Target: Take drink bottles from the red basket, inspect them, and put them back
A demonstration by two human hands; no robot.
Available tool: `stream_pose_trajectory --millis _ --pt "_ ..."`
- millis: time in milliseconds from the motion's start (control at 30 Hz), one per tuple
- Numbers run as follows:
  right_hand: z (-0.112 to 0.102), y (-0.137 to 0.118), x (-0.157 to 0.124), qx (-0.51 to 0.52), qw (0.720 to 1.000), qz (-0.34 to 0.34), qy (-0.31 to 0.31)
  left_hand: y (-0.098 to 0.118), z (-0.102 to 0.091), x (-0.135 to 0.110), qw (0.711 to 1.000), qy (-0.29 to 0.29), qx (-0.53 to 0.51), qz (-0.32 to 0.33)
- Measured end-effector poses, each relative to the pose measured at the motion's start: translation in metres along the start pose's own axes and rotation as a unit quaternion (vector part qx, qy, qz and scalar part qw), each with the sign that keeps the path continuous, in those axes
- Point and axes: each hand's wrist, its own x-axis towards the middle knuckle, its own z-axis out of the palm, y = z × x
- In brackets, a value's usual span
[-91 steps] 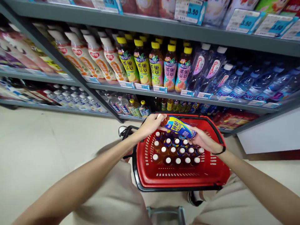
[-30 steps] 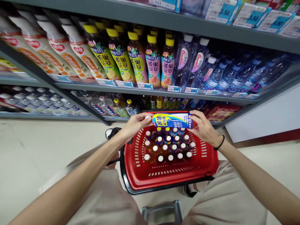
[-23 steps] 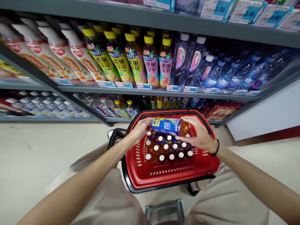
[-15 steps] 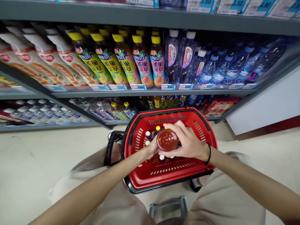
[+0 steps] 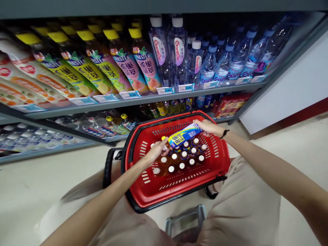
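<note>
A drink bottle point(image 5: 185, 135) with a blue and yellow label lies tilted across the space above a red shopping basket point(image 5: 151, 198). My left hand point(image 5: 159, 150) is closed round its neck end, at the lower left. My right hand point(image 5: 206, 127) grips its base end, at the upper right. Below it, in the basket, several upright bottles with white caps point(image 5: 184, 154) stand close together in rows. A yellow cap point(image 5: 163, 138) shows near my left hand. The held bottle and my left hand cover part of the bottles beneath.
Ahead, a shelf point(image 5: 102, 100) carries tea bottles with yellow caps point(image 5: 94, 61) and water bottles point(image 5: 179, 54). More bottles and red packs point(image 5: 232, 104) fill the level below. The basket's black handle point(image 5: 109, 167) sticks out left. A grey stool frame point(image 5: 186, 218) stands between my legs.
The bottle has turned from base towards me to lying sideways, its label now showing. My hands have moved apart to its two ends. The view has shifted closer to the shelf.
</note>
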Motion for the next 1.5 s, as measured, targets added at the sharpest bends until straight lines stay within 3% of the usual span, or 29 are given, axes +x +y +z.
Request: stream_pose_trajectory --millis 167,333,500,633,767,900,1033,1267,1500 --pt "0.018 0.013 0.012 -0.028 0.995 0.023 -0.094 0.011 -0.008 0.016 0.995 0.096 0.009 0.037" --pt "0.017 0.006 0.016 -0.177 0.977 0.022 -0.116 0.018 -0.004 0.016 0.984 0.150 0.083 0.052" --pt "0.014 0.000 0.009 -0.291 0.943 -0.003 -0.160 0.035 -0.027 0.003 0.960 0.218 0.165 0.059" --pt "0.015 0.005 0.009 -0.312 0.926 -0.001 -0.214 0.058 -0.055 -0.013 0.926 0.276 0.251 0.068" --pt "0.012 0.009 0.013 -0.310 0.925 -0.010 -0.221 0.071 -0.075 -0.021 0.861 0.314 0.389 0.090" --pt "0.012 0.009 0.014 -0.311 0.925 -0.012 -0.219 0.065 -0.080 -0.020 0.819 0.319 0.466 0.104" --pt "0.016 0.008 0.014 -0.314 0.922 -0.011 -0.226 0.059 -0.080 -0.021 0.795 0.307 0.514 0.096" --pt "0.020 0.009 0.014 -0.319 0.921 -0.012 -0.224 0.061 -0.088 -0.023 0.787 0.305 0.520 0.128" --pt "0.021 0.013 0.018 -0.328 0.917 -0.004 -0.227 0.058 -0.095 -0.016 0.853 0.245 0.439 0.139"
